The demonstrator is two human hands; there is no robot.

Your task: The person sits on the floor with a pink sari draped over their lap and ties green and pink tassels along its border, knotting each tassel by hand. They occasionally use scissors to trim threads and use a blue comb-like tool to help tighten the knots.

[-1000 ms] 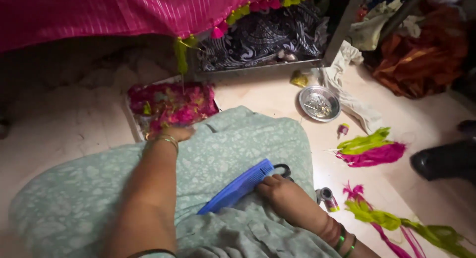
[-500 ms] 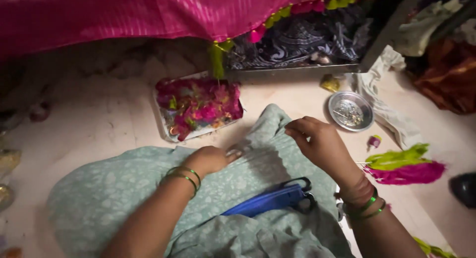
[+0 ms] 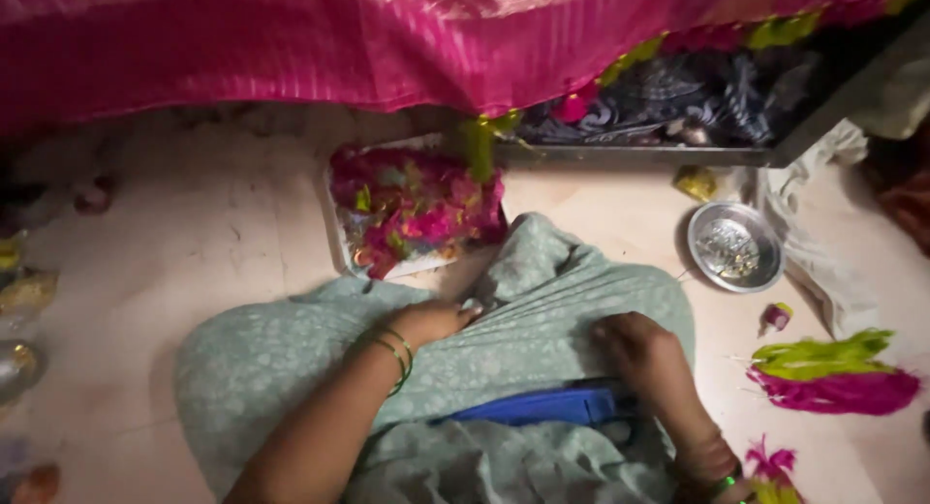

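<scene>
Green cloth (image 3: 542, 301) lies under both hands, left hand (image 3: 436, 322) and right hand (image 3: 639, 354), each grip loosely apart.

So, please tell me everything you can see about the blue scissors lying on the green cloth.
The blue scissors lie flat on the pale green patterned cloth, pointing left, with a long blue part that looks like plastic and covers the blades. The dark handle loops at the right end are mostly hidden by the right hand, which rests on or just over them. The left hand presses the cloth further up, apart from the scissors.
</scene>
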